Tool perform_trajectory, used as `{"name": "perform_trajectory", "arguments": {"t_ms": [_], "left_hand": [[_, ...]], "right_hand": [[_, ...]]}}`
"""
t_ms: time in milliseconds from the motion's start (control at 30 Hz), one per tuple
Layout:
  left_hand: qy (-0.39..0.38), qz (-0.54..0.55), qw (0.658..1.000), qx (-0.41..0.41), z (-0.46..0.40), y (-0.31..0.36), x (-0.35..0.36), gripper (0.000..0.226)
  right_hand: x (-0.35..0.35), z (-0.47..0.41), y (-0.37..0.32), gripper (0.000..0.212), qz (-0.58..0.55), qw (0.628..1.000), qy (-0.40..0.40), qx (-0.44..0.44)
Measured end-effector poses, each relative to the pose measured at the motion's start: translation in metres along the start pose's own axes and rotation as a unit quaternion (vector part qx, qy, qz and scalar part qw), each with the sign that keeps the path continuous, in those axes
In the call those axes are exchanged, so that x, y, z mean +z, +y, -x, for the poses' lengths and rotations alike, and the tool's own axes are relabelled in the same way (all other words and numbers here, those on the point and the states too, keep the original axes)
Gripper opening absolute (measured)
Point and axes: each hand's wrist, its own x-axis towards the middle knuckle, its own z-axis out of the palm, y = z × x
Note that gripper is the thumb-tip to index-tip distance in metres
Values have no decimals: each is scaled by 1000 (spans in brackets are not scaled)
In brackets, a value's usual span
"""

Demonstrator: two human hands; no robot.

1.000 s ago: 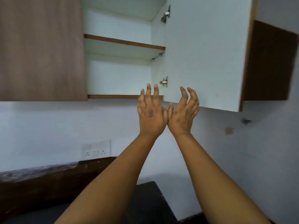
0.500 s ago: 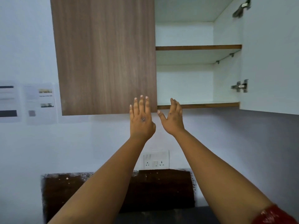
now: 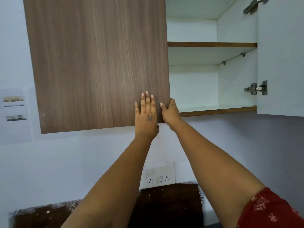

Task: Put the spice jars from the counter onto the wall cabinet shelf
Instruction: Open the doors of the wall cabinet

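Note:
The wall cabinet has a closed brown wood-grain left door (image 3: pixel 98 63) and an open right door (image 3: pixel 281 55), white on its inside. Behind the open door I see a bare lower shelf (image 3: pixel 218 109) and a bare upper shelf (image 3: pixel 212 44). My left hand (image 3: pixel 146 116) lies flat, fingers spread, against the lower right corner of the closed door. My right hand (image 3: pixel 170 112) is curled around that door's right edge, thumb on the front, fingers hidden behind it. No spice jars are in view.
A white socket plate (image 3: pixel 160 174) sits on the wall below the cabinet. A dark backsplash strip (image 3: pixel 164 203) runs along the bottom. Papers (image 3: pixel 14 109) hang on the wall at left. Hinges (image 3: pixel 256 88) stick out from the open door.
Both hands rose from below the cabinet to the closed left door. The left hand now presses on its face and the right hand has taken hold of its edge. The view came closer.

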Motion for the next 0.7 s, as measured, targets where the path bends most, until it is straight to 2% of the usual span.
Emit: {"name": "perform_trajectory", "arguments": {"t_ms": [233, 433, 700], "left_hand": [[40, 12, 999, -10, 9, 13, 9, 104], [44, 43, 998, 3, 31, 20, -18, 117], [-14, 126, 992, -16, 81, 27, -99, 119]], "right_hand": [[-8, 10, 1, 42, -31, 999, 1, 26], [-25, 43, -18, 40, -23, 999, 9, 22], [-47, 122, -70, 37, 6, 1000, 18, 17]]}}
